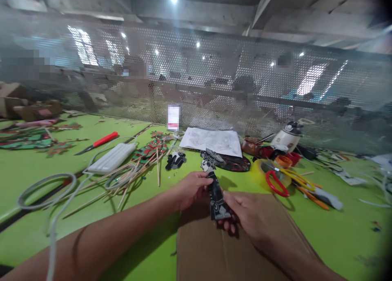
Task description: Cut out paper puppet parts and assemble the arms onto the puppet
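Both hands hold a small black-and-white puppet figure [216, 191] above a brown cardboard sheet [214, 248] on the green table [36, 224]. My left hand [191, 188] pinches the figure near its upper part, below the head. My right hand [246, 213] grips its lower end, fingers curled around it. The figure's painted head points away from me.
Thin bamboo sticks [131, 175] and coiled white cable [45, 189] lie left, with a white power bank [112, 158] and a red-handled knife [98, 142]. Printed paper [212, 141], red scissors [277, 182], yellow tape, pots and a white appliance [288, 136] sit ahead and right. Mesh fence behind.
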The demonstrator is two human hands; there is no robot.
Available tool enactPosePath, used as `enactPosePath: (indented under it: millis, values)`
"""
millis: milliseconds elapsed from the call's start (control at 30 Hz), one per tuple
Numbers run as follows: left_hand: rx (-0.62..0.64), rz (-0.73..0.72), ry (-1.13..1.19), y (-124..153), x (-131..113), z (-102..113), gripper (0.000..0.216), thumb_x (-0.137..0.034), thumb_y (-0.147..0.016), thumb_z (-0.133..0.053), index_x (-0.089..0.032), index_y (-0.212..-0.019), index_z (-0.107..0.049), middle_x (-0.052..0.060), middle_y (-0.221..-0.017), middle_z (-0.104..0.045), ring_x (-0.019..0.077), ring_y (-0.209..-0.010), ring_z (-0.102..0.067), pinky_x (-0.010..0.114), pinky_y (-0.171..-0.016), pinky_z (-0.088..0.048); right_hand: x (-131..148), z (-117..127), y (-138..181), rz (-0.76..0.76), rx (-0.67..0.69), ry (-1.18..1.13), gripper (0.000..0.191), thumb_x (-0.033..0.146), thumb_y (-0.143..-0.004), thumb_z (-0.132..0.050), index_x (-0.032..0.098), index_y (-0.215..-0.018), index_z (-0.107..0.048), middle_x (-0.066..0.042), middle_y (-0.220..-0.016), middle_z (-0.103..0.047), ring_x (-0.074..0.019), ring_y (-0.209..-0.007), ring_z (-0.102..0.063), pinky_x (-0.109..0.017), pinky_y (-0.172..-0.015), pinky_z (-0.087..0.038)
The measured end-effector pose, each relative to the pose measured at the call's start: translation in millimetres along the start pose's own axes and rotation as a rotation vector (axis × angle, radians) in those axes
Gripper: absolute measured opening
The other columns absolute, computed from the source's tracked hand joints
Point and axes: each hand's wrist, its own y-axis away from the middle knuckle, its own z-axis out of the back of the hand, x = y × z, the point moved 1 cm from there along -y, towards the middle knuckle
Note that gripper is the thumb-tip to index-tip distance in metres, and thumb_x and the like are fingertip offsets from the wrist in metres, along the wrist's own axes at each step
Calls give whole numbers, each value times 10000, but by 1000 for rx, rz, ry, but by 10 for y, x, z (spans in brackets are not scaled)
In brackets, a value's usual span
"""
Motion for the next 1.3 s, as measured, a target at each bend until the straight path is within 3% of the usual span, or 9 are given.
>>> enactPosePath:
  millis: [333, 500, 667, 1000, 1300]
  values:
    - [60, 10, 1, 89, -2, -56, 224, -253, -708, -773, -119, -829, -642, 114, -804, -735, 182, -693, -688, 299, -697, -535, -117, -5, -69, 22, -23, 41, 533, 703, -764, -537, 171, -730, -554, 13, -558, -614, -69, -380, -459, -183, -368, -331]
    - [180, 12, -71, 131, 78, -152, 251, -326, -782, -704, -82, -796, -648, 129, -667, -697, 203, -532, -651, 328, -576, -513, -100, -16, -72, 40, -71, 6, 507, 688, -777, -535, 183, -732, -533, 47, -521, -565, -55, -362, -423, -167, -355, -310]
    - [272, -18, -115, 112, 96, -161, 302, -367, -838, -642, -67, -812, -664, 141, -636, -692, 208, -505, -649, 326, -555, -514, -75, -23, -81, 43, -78, 3, 542, 713, -751, -547, 172, -720, -542, 42, -510, -553, -55, -364, -431, -166, -348, -299]
    - [241, -25, -98, 103, 132, -82, 248, -320, -792, -689, -77, -831, -658, 144, -710, -702, 221, -557, -663, 332, -589, -497, -148, -32, -121, 63, -64, 5, 643, 786, -715, -521, 151, -806, -564, 44, -519, -543, -48, -365, -419, -161, -357, -310]
    - [206, -23, -103, 100, 144, -67, 259, -317, -766, -717, -69, -813, -658, 132, -692, -683, 203, -550, -641, 323, -585, -482, -146, -46, -95, 65, -74, 29, 678, 827, -707, -487, 155, -769, -550, 27, -532, -551, -47, -366, -416, -165, -361, -322]
